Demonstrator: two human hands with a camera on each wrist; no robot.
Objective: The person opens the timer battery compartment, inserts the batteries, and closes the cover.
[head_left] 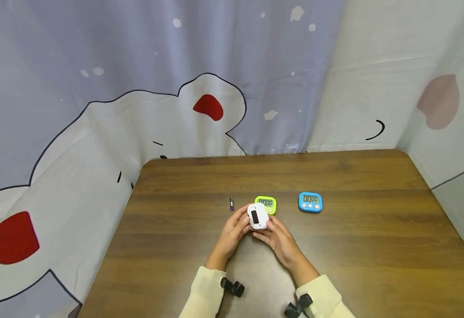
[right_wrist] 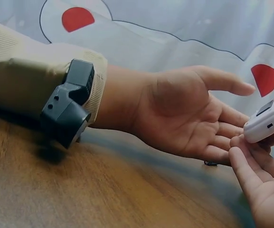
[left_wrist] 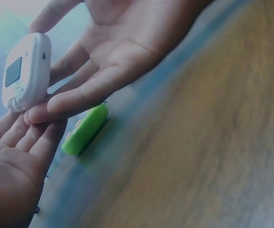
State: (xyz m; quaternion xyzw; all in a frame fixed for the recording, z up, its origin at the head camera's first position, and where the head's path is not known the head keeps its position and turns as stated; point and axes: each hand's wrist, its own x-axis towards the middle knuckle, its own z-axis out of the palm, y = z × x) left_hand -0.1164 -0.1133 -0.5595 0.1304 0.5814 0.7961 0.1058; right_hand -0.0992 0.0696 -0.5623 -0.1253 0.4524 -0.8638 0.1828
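Between both hands is a white digital timer (head_left: pixel 258 216), its face with a dark rectangle turned up toward the head camera. My left hand (head_left: pixel 232 232) holds its left side, fingertips underneath; the right wrist view shows this hand's thumb (right_wrist: pixel 231 84) raised beside the timer. From the other side my right hand (head_left: pixel 281 243) grips the lower right edge, thumb along the rim. The two hands' fingertips meet below the timer in the left wrist view. Just behind it lies a green timer (head_left: pixel 271 203), partly hidden by the white one.
A blue timer (head_left: pixel 310 202) lies to the right on the wooden table (head_left: pixel 375 238). Left of the green timer lies a small dark battery (head_left: pixel 232 204). A patterned curtain (head_left: pixel 279 79) hangs behind the table's far edge.
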